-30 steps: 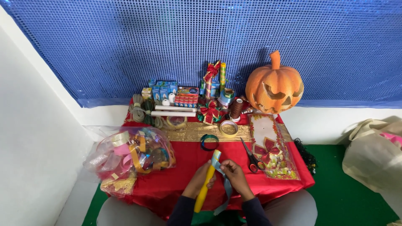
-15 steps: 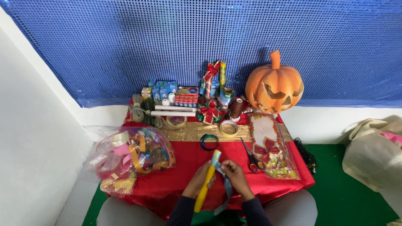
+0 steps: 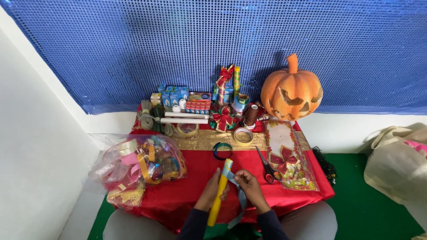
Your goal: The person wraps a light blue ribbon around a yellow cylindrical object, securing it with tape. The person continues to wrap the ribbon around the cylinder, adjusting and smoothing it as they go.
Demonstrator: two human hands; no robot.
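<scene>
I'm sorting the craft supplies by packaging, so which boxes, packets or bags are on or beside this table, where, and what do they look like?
Small blue boxes: back left of the table, upright in a row.
Red flat packet: back centre, right of them, rectangular.
Clear plastic bag: left edge, bulging with coloured ribbon rolls.
Clear flat packet: right side, long, holding red bows.
Beige bag: floor, far right, slumped.

Blue sequin backdrop (image 3: 133, 44), white wall (image 3: 31, 146), green floor (image 3: 369, 213).

Craft corner: ribbon-strewn table (image 3: 195, 178) (carved pumpkin (image 3: 291, 91) behind)
</scene>
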